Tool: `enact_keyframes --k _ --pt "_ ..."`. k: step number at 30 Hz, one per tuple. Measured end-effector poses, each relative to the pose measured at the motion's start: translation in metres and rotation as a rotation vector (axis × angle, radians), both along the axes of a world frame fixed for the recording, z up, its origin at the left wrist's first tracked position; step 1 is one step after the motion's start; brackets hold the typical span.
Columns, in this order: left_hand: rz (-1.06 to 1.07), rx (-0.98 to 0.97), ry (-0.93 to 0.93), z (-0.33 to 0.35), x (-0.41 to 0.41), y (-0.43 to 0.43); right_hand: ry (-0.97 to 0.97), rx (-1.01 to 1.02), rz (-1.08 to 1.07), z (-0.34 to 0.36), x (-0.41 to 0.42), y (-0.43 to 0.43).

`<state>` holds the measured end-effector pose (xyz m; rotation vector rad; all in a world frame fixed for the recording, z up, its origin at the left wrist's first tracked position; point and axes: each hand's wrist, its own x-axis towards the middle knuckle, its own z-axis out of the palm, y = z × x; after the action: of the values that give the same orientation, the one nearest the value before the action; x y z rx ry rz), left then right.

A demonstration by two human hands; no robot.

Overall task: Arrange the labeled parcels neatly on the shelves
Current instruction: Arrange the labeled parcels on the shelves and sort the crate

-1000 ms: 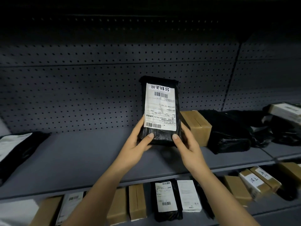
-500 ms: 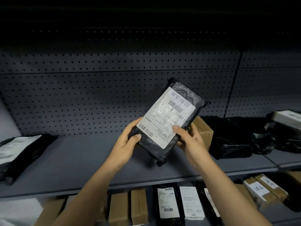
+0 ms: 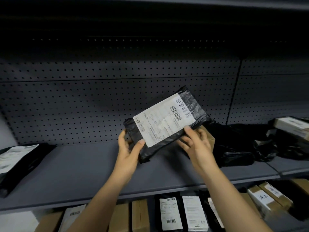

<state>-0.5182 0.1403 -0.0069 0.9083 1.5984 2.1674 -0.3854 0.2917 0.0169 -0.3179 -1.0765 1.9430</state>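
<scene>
The parcel [image 3: 167, 121] is a black plastic bag with a white label [image 3: 164, 118] on its front. From my distant seat I see it held in the air over the middle shelf [image 3: 83, 173], tilted so that its far end points up and to the right. I cannot tell whether its low corner touches the shelf.

The thumb of the left hand [image 3: 128, 148] presses on the front of the bag just beside the label's lower corner, and the other fingers curl round the bag's left end behind it. The thumb of the right hand [image 3: 195, 143] lies on the label's lower edge, and its fingers reach behind the bag, a little spread. Both hands grip the bag between thumb and fingers. Both forearms are bare and come up from the bottom of the view.

Just behind the right hand a brown cardboard box [image 3: 211, 137] stands on the shelf. To its right lies a heap of black bags [image 3: 234, 148], with a white-topped box [image 3: 291, 124] at the far right. At the left end of the shelf lies another black bag with a white label [image 3: 18, 161]. A grey pegboard wall [image 3: 83, 106] backs the shelf.

On the lower shelf I see upright brown boxes [image 3: 140, 215], a labelled black bag [image 3: 169, 213], a white box [image 3: 194, 213] and, to the right, tilted boxes with handwriting [image 3: 265, 198].
</scene>
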Motion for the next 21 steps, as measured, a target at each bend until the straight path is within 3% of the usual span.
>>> enact_keyframes --k 4,11,18,21 --pt "0.029 -0.04 0.087 0.007 -0.022 -0.007 -0.022 0.01 -0.035 0.007 0.022 0.017" --pt "0.022 -0.103 0.178 0.019 -0.042 -0.012 -0.28 0.189 0.074 0.005 0.042 0.019" --pt "0.352 -0.124 0.12 0.006 0.0 0.0 -0.189 0.064 -0.02 -0.001 0.03 0.004" --pt "0.28 -0.095 0.082 -0.006 0.025 0.013 -0.131 0.021 -0.039 -0.005 0.021 -0.005"
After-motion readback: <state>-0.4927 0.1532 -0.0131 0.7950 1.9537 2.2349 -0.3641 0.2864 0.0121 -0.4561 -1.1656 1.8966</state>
